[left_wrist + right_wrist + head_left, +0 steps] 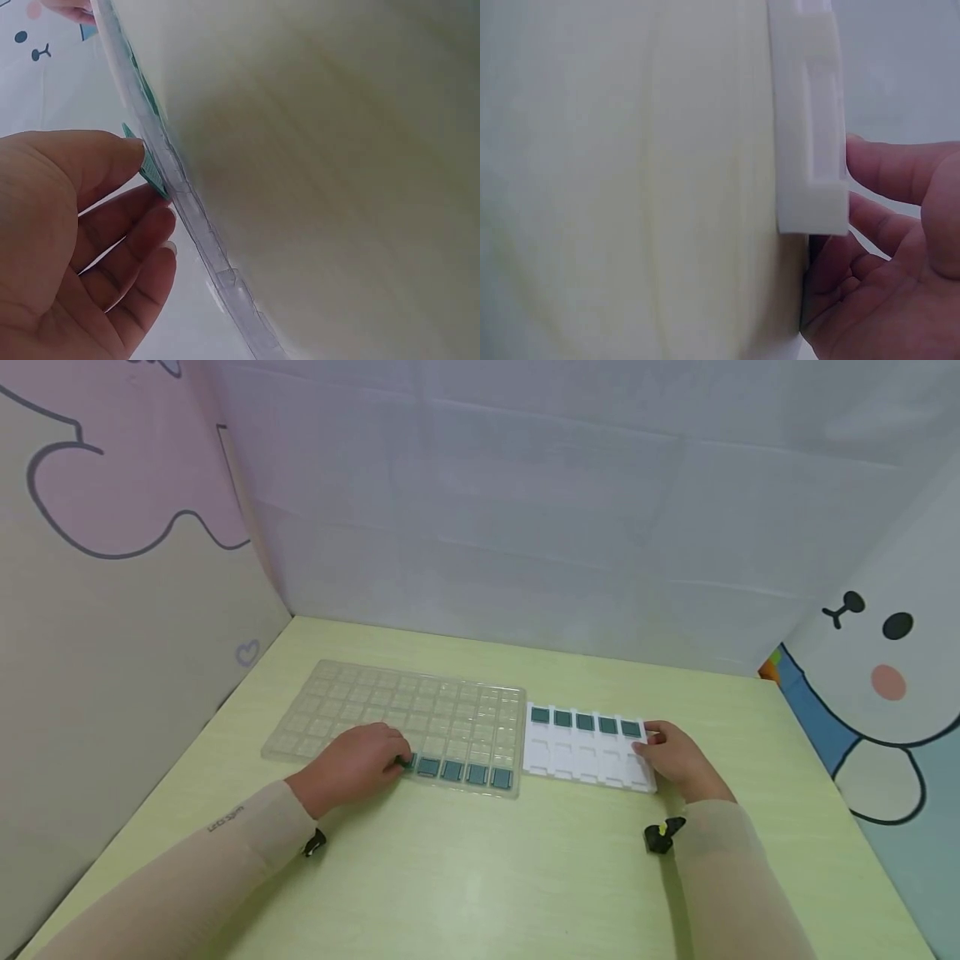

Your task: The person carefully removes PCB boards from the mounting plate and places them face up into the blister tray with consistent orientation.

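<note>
**Light touch, close quarters: what could slip**

Your pale yellow table (480, 877) carries two trays. The larger, the see-through tray (375, 693), lies flat on your left; it looks thin, so leaning on its near edge could flex it or make it skid. The smaller white tray (585, 768) sits right alongside — whether the two touch, you can't tell from here.

Your left hand (352, 766) is pinching one chip between thumb and fingers at the see-through tray's near row. Your right hand (678, 762) grasps the white tray's right end, thumb on top. A tug or a press there could tip or shift that tray and jog the five dark green chips (585, 722) seated along its far row.

Four more chips (477, 774) lie in the near row, just right of your left fingertips; a careless knuckle could nudge them out of their pockets. The pinched chip (152, 177) stands tilted at the tray — a thin, flat piece with little to grip, so too light a squeeze could drop it, and too hard a one could flick it away.
</note>
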Demonstrator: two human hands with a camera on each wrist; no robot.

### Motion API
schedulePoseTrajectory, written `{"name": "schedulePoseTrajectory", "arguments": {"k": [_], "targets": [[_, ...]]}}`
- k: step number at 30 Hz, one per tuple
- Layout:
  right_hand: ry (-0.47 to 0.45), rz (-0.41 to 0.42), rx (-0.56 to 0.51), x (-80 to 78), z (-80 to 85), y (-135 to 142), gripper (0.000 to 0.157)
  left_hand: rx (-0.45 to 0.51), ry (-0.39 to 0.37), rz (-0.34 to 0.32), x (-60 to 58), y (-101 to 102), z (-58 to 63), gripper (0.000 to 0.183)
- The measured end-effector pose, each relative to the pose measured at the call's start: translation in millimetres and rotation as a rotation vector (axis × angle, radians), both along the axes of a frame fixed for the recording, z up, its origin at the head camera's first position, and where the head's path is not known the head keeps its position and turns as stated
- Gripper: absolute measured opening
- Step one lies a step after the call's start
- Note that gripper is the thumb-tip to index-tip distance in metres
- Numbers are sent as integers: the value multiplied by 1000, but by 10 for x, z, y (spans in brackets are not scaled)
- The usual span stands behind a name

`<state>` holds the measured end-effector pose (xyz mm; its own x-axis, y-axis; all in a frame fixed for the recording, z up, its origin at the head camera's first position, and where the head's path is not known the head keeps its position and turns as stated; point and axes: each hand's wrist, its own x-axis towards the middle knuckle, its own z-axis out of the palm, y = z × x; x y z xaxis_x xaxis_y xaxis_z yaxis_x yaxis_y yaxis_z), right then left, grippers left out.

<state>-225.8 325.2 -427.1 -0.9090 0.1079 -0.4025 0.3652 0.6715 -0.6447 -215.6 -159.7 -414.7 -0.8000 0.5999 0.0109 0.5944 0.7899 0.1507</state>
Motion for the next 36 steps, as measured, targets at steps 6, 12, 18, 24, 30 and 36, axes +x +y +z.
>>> {"name": "schedulePoseTrajectory", "arguments": {"k": [6, 12, 18, 24, 30, 36], "targets": [[-1, -3, -2, 5, 12, -2, 68, -7, -24, 16, 25, 2, 43, 6], [1, 0, 3, 0, 13, 0, 67, -15, -11, 22, 19, -1, 43, 7], [-1, -2, 7, -3, 7, -3, 66, -29, 6, 20, 3, -6, 58, 7], [0, -2, 8, -8, -4, -2, 66, -5, 34, 9, -31, -47, 101, 10], [0, -8, 7, -10, -4, -3, 67, 16, 53, 31, -72, -84, 162, 12], [-8, -13, 7, -13, -3, -4, 67, 25, 51, 52, -98, -84, 210, 13]]}}
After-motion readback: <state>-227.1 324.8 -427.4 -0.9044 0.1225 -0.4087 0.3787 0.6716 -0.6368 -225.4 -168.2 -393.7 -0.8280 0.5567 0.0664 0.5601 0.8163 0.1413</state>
